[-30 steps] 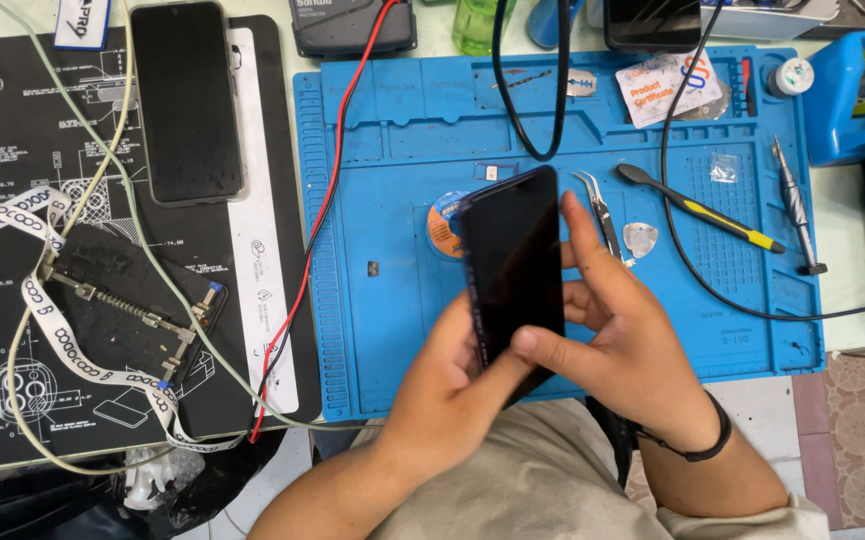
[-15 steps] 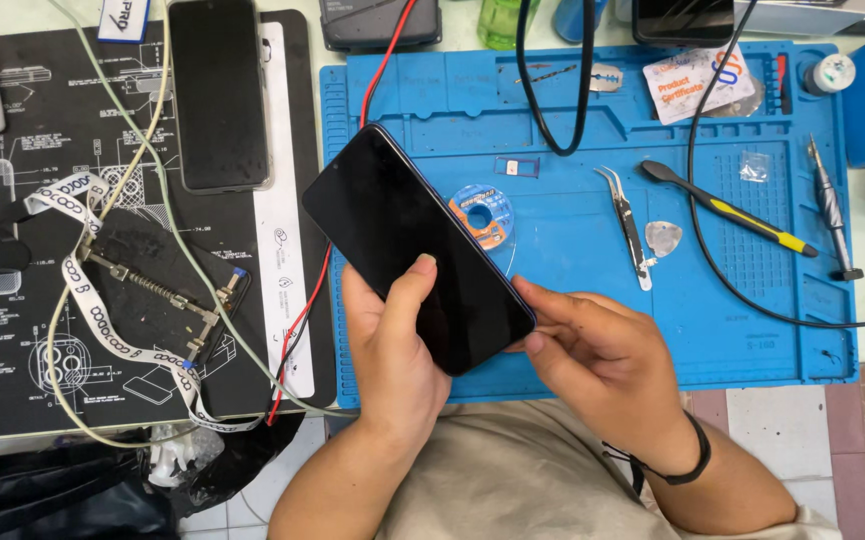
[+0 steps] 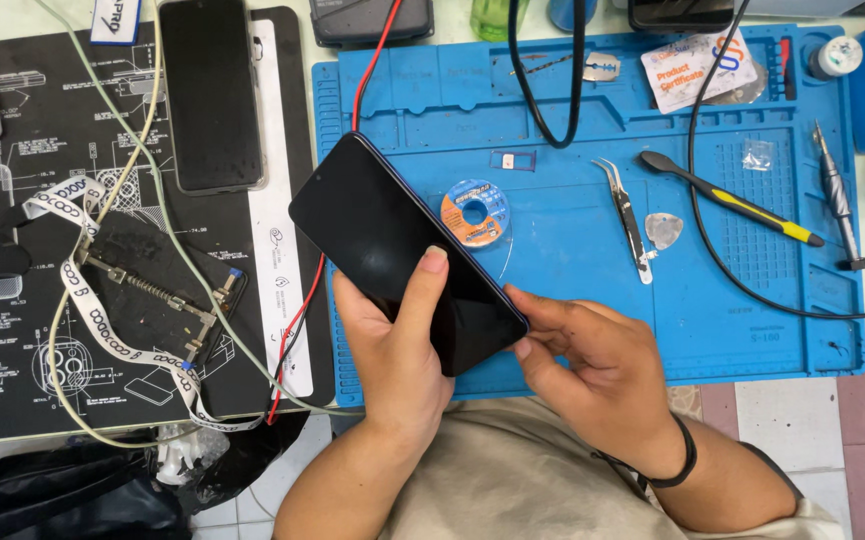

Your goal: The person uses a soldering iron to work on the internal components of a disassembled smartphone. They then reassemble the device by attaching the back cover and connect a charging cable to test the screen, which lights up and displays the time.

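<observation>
A black smartphone [image 3: 382, 235] with a dark screen lies tilted over the left part of the blue work mat [image 3: 592, 330], its top end pointing up and left. My left hand [image 3: 397, 360] cradles it from below, thumb resting on the screen. The phone's lower right corner is pinched by the fingers of my right hand [image 3: 592, 360], which wears a black wristband. A small blue and orange spool [image 3: 472, 212] sits on the mat just right of the phone.
Curved tweezers [image 3: 628, 222], a grey pick [image 3: 663, 230], a yellow-handled spudger [image 3: 732, 198] and a screwdriver [image 3: 837, 200] lie on the mat's right half. A second dark phone [image 3: 208, 95] rests on the black mat [image 3: 32, 300] at left, beside a metal clamp [image 3: 147, 290], lanyard and cables.
The phone has swung from nearly upright to a flat diagonal and moved left. My left thumb now lies on the screen; my right hand shifted to its lower corner.
</observation>
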